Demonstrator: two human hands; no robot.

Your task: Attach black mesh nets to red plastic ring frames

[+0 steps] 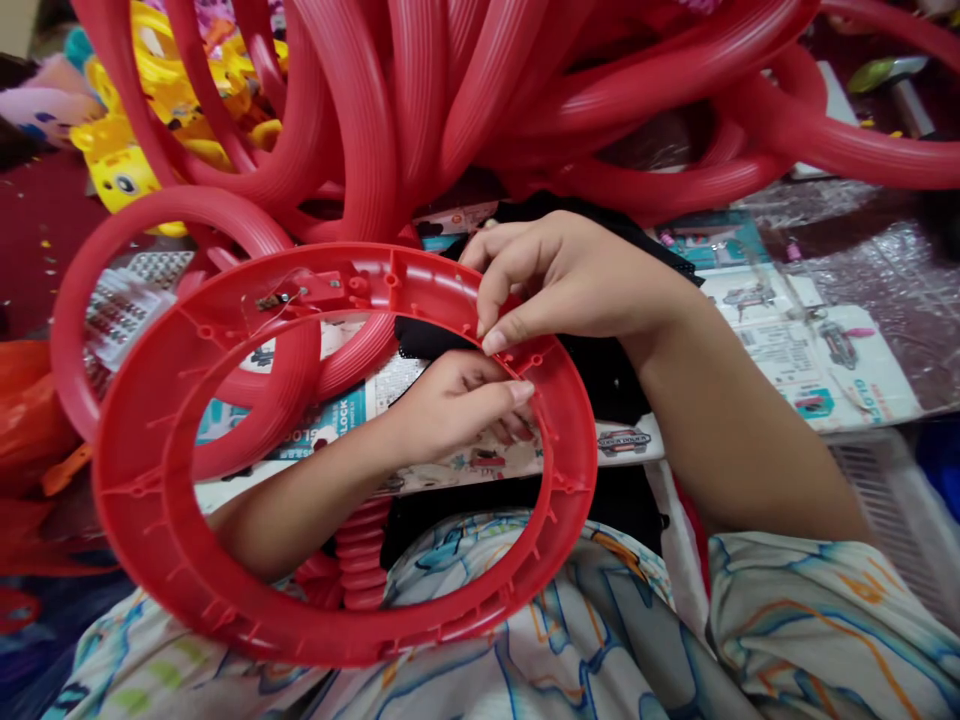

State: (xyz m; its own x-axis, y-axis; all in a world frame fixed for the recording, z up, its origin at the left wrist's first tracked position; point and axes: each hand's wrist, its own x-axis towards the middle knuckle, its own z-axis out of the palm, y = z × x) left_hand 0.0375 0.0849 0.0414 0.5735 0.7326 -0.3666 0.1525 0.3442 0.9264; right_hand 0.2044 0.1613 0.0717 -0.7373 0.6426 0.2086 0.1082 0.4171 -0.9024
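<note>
A large red plastic ring half (150,480), hollow side up with small pegs and ribs inside, tilts over my lap. My left arm passes through its opening and my left hand (457,405) grips its right inner rim. My right hand (555,275) comes from the right and pinches the same rim just above, thumb and fingertips pressed together on the edge. A small metal part with thin wires (274,298) sits in the ring's top channel.
A heap of red ribbed rings (420,110) fills the area ahead. Yellow plush toys (127,150) lie at the back left. Printed cardboard sheets (817,350) and clear plastic wrap (885,250) cover the surface at right. Orange plastic (30,410) sits at left.
</note>
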